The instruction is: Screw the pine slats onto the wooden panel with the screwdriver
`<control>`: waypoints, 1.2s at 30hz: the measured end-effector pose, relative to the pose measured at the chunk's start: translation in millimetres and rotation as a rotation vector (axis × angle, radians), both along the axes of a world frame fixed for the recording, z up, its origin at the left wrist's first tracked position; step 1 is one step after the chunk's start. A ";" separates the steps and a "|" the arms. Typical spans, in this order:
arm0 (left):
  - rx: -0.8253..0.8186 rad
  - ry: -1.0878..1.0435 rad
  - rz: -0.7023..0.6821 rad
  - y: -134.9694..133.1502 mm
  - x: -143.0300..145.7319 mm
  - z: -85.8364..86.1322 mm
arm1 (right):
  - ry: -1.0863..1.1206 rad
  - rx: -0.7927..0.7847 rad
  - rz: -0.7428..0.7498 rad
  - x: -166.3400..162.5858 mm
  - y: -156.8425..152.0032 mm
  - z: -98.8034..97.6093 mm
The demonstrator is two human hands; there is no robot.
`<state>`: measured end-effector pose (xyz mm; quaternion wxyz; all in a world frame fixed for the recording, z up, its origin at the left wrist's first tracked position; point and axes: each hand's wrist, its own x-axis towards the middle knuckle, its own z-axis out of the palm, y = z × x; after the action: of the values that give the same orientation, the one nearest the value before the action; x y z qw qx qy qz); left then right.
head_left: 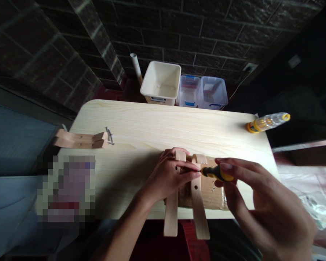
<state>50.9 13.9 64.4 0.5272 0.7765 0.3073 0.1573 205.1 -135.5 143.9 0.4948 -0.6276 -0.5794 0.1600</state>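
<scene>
Head view: nearest, the right hand (274, 203) grips the handle of a yellow-and-black screwdriver (216, 172), its tip pointing left.
Screwdriver angle: best kept square to the wood, I judge, with steady pressure and short turns so the tip does not slip.
Wooden strips: the right strip (200, 212) and the left strip (171, 215), both curled at the top, lie across a cardboard slab (213, 199), lower ends overhanging the near table edge; a dark hole shows in the right strip below the tip.
Left hand: the left hand (165, 174) reaches across the left strip, index finger and thumb at the screwdriver's tip; I cannot tell whether they pinch a fastener. Bracing the strip firmly would help.
Tabletop: on the tabletop (152, 123), curved wooden pieces (84, 140) and metal fasteners (109, 136) at left; a bottle-shaped clear case (270, 122) at right.
Beyond: a cream bin (161, 97) and clear plastic boxes (190, 93).
</scene>
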 end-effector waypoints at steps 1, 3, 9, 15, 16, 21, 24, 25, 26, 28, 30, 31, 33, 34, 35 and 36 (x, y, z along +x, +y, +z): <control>-0.006 -0.005 -0.002 0.0 0.1 0.1 | -0.002 -0.001 -0.003 0.3 0.3 -0.4; -0.018 -0.011 -0.005 0.0 0.2 0.9 | -0.008 0.000 -0.004 0.9 1.0 -1.2; -0.015 0.004 -0.006 0.1 1.0 2.8 | -0.021 0.011 -0.010 1.0 1.4 -0.9; 0.000 -0.008 0.000 -0.2 0.7 -2.2 | 0.045 -0.030 -0.030 -3.3 -1.8 -0.6; -0.003 -0.010 -0.001 -0.2 0.6 -2.1 | 0.041 -0.025 -0.027 -3.4 -1.5 -1.1; -0.015 0.004 -0.009 0.1 0.9 2.6 | -0.021 0.030 0.010 -0.1 3.6 -4.2; -0.027 0.011 -0.010 0.4 1.1 4.1 | -0.035 0.034 0.023 0.3 4.2 -3.5; -0.029 0.012 -0.011 0.5 1.2 4.0 | -0.031 0.027 0.020 -0.1 3.6 -2.8; -0.029 0.013 -0.011 0.6 1.2 3.7 | -0.026 0.019 0.014 -0.5 2.6 -1.9; -0.029 0.022 -0.010 0.6 1.3 3.2 | -0.017 -0.003 0.014 -0.9 0.5 -0.7; -0.035 0.030 -0.006 0.7 1.4 3.3 | -0.013 -0.013 0.029 0.0 -1.1 -0.6; -0.039 0.034 -0.005 0.7 1.4 3.7 | -0.016 -0.010 0.037 0.8 -1.4 -1.0; -0.050 0.041 -0.008 0.7 1.4 4.9 | -0.023 -0.005 0.040 2.5 -1.0 -2.0; -0.054 0.043 -0.009 0.8 1.4 5.5 | -0.028 0.003 0.034 3.1 -0.3 -2.2; -0.059 0.044 -0.010 0.8 1.3 6.0 | -0.030 0.012 0.028 3.3 0.4 -2.3; -0.063 0.045 -0.009 0.8 1.2 6.3 | -0.029 0.016 0.025 3.2 1.1 -2.1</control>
<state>52.1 14.7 70.6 0.5449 0.7643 0.3202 0.1278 208.3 -134.4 141.8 0.4893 -0.6187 -0.5956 0.1523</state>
